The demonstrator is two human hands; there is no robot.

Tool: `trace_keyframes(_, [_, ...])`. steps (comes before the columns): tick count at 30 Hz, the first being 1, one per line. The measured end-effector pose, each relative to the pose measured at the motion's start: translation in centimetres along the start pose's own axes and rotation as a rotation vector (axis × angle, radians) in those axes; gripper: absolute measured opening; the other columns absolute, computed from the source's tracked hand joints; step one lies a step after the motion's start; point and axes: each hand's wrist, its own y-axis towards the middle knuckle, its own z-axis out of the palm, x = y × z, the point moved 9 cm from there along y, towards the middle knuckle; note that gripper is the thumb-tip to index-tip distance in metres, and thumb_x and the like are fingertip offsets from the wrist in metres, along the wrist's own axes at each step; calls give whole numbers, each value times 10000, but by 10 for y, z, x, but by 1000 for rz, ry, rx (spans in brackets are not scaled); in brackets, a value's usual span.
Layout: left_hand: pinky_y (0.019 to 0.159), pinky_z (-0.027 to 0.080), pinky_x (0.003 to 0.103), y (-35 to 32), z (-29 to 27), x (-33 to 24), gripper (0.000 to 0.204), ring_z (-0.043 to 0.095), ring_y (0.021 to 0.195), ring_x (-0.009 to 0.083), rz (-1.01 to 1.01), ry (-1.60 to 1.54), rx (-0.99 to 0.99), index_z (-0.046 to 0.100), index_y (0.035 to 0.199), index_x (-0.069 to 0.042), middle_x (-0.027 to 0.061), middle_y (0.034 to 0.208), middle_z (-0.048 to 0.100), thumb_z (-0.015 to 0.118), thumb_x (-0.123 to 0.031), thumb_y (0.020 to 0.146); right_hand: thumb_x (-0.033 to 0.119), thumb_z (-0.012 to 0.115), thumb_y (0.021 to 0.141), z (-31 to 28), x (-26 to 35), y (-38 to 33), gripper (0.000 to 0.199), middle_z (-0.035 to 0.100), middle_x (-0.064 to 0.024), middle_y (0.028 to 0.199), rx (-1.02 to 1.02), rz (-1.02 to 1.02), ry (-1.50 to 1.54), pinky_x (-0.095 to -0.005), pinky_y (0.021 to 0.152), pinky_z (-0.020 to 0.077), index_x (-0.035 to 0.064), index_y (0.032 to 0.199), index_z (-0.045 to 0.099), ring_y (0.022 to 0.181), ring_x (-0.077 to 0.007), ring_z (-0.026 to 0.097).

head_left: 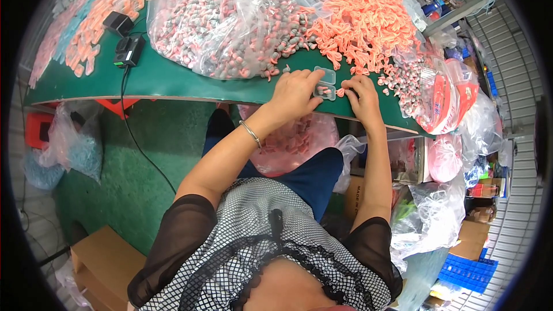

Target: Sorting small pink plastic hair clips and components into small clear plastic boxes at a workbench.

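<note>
My left hand [295, 93] is closed on a small clear plastic case [326, 75], whose lid stands open at the front of the green table. Inside the case lie small pink-and-grey pieces that look like earplugs [324, 90]. Just right of the case, my right hand [363, 99] pinches a small bundle of orange cord [340, 92] between thumb and fingers. Beyond both hands is a heap of looped orange cords [368, 14]. A large clear bag [199, 29] full of grey-and-pink pieces lies at the far left of my hands.
More loose pieces [406, 83] lie right of my right hand, by a red-and-white plastic bag [446, 101]. On the green table [57, 83] at left are rows of orange cases [86, 40] and a black device [128, 49] with a cable. A pink bag [288, 144] sits below the table edge.
</note>
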Motion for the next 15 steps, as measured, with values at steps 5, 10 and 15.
trace_keyframes(5, [801,464,453,4,11,2,444,621,914,314,-28,76,146,633,1134,-90,97,946,611,776,-254,747,-8,665,816,-11,2,-8,105,656,-105,916,-148,-66,40,-336,759,510,12,918,663,872,-264,642])
trace_keyframes(10, [820,464,462,3,12,4,446,622,913,313,-24,75,154,635,1135,-90,95,957,610,778,-266,751,-32,658,841,-15,-6,-11,97,655,-86,884,-278,157,289,-276,702,501,-3,933,668,789,-177,640])
trace_keyframes(15, [791,480,435,4,10,5,475,630,907,310,-12,62,127,639,1137,-96,89,923,621,800,-265,724,-44,651,838,-16,32,4,109,655,-93,872,-277,-13,295,-274,698,501,-5,937,674,784,-181,641])
